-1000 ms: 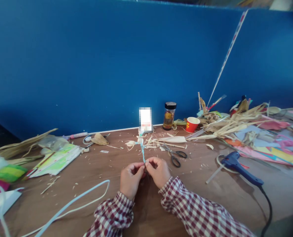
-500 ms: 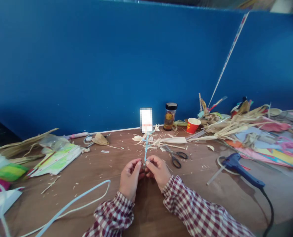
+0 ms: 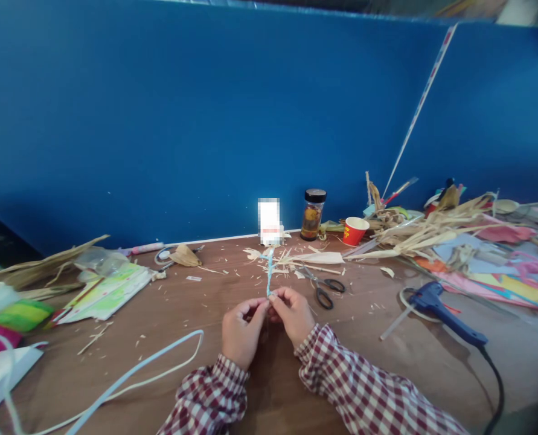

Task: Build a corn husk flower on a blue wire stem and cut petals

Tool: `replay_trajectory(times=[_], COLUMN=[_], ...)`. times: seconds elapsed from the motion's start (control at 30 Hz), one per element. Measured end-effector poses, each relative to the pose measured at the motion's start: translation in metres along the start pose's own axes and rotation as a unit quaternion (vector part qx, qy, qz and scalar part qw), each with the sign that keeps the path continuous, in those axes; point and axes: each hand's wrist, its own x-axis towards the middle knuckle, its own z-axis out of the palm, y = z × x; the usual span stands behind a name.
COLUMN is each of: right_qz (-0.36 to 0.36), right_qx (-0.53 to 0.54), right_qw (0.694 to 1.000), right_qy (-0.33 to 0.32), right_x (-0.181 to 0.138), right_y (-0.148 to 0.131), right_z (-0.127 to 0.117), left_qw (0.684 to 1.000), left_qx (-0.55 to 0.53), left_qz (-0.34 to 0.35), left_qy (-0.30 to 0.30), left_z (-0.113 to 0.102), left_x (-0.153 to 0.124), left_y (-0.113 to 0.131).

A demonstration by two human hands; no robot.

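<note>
A thin light-blue wrapped stem (image 3: 269, 275) stands roughly upright above the table, with a short side branch and pale pieces near its top. My left hand (image 3: 244, 329) and my right hand (image 3: 293, 314) meet at its lower end, both pinching it between thumb and fingers. The fingertips hide the bottom of the stem. Just beyond my right hand lie black-handled scissors (image 3: 325, 290), partly spread, among pale husk strips and scraps.
A lidded jar (image 3: 313, 214) and a red paper cup (image 3: 355, 231) stand at the back. To the right lies a blue glue gun (image 3: 445, 314) with its cord, near dry husks (image 3: 413, 238). A pale-blue cable (image 3: 137, 368) loops at front left beside a painted sheet (image 3: 110, 293).
My left hand has shifted slightly, its thumb and fingers closing in against the right fingertips. The top of the stem sits a little lower and tilts slightly differently.
</note>
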Motion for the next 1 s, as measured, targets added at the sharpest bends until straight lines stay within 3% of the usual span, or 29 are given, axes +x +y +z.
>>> replay_trajectory(times=[0.13, 0.23, 0.33, 0.5, 0.63, 0.83, 1.0], right_qz=[0.004, 0.014, 0.025, 0.039, 0.037, 0.009, -0.006], right_qx=[-0.021, -0.031, -0.043, -0.068, -0.097, -0.173, -0.17], right_qw=[0.999, 0.994, 0.988, 0.979, 0.976, 0.974, 0.974], right_qy=[-0.046, -0.1, -0.149, -0.187, -0.192, -0.147, -0.149], right_x=[-0.001, -0.001, -0.002, -0.001, 0.0, -0.003, -0.004], right_y=[-0.002, -0.002, 0.001, 0.006, 0.004, 0.004, 0.001], right_z=[-0.001, -0.002, -0.004, -0.006, -0.006, -0.005, -0.004], left_qw=[0.969, 0.932, 0.907, 0.896, 0.901, 0.923, 0.921], left_qx=[-0.197, -0.29, -0.332, -0.329, -0.321, -0.294, -0.293], left_qz=[-0.149, -0.206, -0.219, -0.236, -0.234, -0.214, -0.225], left_qy=[-0.009, -0.073, -0.136, -0.182, -0.174, -0.127, -0.122], left_z=[-0.003, -0.011, -0.02, -0.028, -0.027, -0.02, -0.02], left_x=[0.008, 0.014, 0.019, 0.023, 0.024, 0.022, 0.021], left_y=[0.001, 0.008, 0.013, 0.01, 0.007, 0.006, 0.007])
